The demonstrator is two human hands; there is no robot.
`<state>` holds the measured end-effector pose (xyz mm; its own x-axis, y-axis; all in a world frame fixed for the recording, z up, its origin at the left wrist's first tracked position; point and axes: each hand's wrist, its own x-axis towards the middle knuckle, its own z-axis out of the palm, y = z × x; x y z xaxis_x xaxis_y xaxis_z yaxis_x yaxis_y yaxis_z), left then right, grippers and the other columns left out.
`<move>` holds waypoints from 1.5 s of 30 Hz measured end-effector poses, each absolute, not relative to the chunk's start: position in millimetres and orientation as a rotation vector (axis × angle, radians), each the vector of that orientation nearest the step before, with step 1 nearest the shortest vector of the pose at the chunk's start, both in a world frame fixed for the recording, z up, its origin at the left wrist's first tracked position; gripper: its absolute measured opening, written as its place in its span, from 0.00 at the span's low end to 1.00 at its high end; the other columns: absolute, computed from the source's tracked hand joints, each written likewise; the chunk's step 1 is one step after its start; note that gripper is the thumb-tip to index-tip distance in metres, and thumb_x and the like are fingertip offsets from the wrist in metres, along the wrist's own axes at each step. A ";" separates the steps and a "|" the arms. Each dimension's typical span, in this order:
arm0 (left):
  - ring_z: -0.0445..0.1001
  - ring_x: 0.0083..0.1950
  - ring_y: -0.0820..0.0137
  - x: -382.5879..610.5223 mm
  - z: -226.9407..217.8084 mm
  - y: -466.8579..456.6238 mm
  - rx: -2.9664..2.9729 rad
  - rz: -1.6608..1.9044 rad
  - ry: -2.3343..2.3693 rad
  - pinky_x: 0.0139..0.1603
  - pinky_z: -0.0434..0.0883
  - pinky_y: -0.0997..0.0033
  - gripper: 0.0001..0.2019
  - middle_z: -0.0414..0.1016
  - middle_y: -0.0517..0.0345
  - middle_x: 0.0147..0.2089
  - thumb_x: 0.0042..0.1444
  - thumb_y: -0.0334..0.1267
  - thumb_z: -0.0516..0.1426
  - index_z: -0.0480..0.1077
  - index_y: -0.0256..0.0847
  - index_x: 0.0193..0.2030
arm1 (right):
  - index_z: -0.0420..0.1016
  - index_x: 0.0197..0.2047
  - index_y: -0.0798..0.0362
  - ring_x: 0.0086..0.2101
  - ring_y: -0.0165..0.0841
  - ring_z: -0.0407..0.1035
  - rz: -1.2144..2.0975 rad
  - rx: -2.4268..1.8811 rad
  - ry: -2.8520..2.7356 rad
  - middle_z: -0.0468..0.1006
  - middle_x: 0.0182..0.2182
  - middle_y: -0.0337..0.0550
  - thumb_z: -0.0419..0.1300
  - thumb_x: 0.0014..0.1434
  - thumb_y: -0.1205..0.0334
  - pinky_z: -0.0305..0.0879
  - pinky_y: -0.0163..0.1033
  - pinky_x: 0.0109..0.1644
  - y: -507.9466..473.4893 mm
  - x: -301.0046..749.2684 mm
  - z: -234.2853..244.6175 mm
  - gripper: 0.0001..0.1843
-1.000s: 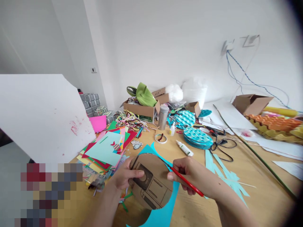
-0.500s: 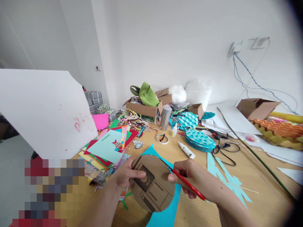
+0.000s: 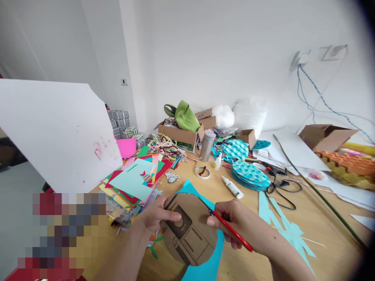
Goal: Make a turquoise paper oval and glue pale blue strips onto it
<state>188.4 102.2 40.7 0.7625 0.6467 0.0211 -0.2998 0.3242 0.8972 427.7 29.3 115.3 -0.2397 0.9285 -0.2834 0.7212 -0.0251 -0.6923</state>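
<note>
A round piece of brown cardboard (image 3: 202, 222) with dark print is pinched at its left edge by my left hand (image 3: 162, 214), thumb on top. Beneath the disc lies a sheet of blue paper (image 3: 215, 257), which shows along the disc's upper right and lower right edges. My right hand (image 3: 234, 220) is closed around red-handled scissors (image 3: 231, 229), seen edge-on. Their dark tip is at the disc's right edge, by the blue paper. How far the blades are parted cannot be made out.
Coloured paper sheets (image 3: 131, 179) are piled left, beside a large white board (image 3: 58, 136). A glue bottle (image 3: 232, 187), turquoise discs (image 3: 252, 175), pale blue strips (image 3: 281, 222) and a black cord (image 3: 288, 201) lie right. A metal bottle (image 3: 207, 146) and a cardboard box (image 3: 178, 134) stand behind.
The view has shifted slightly, so the background sits a little further right. Both hands keep their grips, and the scissors stay at the disc's right edge.
</note>
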 end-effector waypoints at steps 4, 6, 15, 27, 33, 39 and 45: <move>0.79 0.36 0.64 188.9 39.4 101.9 1.083 0.602 0.371 0.40 0.72 0.70 0.23 0.82 0.49 0.39 0.40 0.39 0.71 0.79 0.35 0.46 | 0.62 0.24 0.52 0.20 0.28 0.67 1.065 -1.713 -2.047 0.73 0.19 0.40 0.55 0.56 0.30 0.55 0.30 0.21 31.4 428.9 113.9 0.31; 0.78 0.37 0.64 188.8 38.2 102.1 1.081 0.591 0.362 0.40 0.72 0.70 0.23 0.81 0.49 0.38 0.41 0.39 0.70 0.79 0.35 0.47 | 0.61 0.24 0.52 0.20 0.27 0.66 1.080 -1.687 -2.054 0.72 0.19 0.39 0.55 0.57 0.31 0.55 0.30 0.22 30.6 429.3 114.2 0.31; 0.78 0.36 0.62 189.1 34.6 102.7 1.126 0.562 0.411 0.40 0.72 0.69 0.23 0.81 0.48 0.37 0.39 0.41 0.71 0.79 0.33 0.43 | 0.60 0.23 0.52 0.18 0.27 0.65 1.132 -1.763 -2.068 0.72 0.19 0.39 0.57 0.54 0.30 0.53 0.31 0.20 29.8 426.3 125.4 0.31; 0.78 0.41 0.60 185.0 36.3 104.7 1.138 0.500 0.379 0.41 0.72 0.69 0.24 0.81 0.47 0.39 0.40 0.41 0.71 0.78 0.33 0.45 | 0.60 0.24 0.52 0.16 0.27 0.65 1.216 -1.766 -1.997 0.70 0.17 0.37 0.56 0.53 0.29 0.51 0.29 0.17 29.0 427.1 116.4 0.32; 0.78 0.36 0.63 186.9 34.9 101.0 1.130 0.430 0.375 0.40 0.72 0.69 0.22 0.81 0.49 0.36 0.39 0.41 0.71 0.79 0.34 0.42 | 0.62 0.23 0.53 0.19 0.26 0.64 1.174 -1.710 -2.115 0.72 0.19 0.39 0.56 0.54 0.29 0.55 0.31 0.21 28.5 422.7 123.4 0.32; 0.77 0.33 0.65 184.3 35.9 101.7 1.162 0.401 0.423 0.37 0.71 0.71 0.21 0.81 0.51 0.34 0.38 0.41 0.71 0.80 0.34 0.41 | 0.63 0.22 0.52 0.18 0.26 0.62 1.117 -1.753 -2.157 0.68 0.16 0.37 0.56 0.53 0.27 0.51 0.31 0.20 26.2 424.0 125.8 0.33; 0.76 0.31 0.68 185.2 34.7 101.0 1.173 0.388 0.412 0.35 0.72 0.73 0.20 0.81 0.53 0.33 0.38 0.41 0.71 0.80 0.34 0.39 | 0.65 0.26 0.53 0.18 0.26 0.65 1.321 -1.701 -2.092 0.71 0.17 0.38 0.56 0.52 0.27 0.54 0.30 0.20 26.4 428.0 120.5 0.33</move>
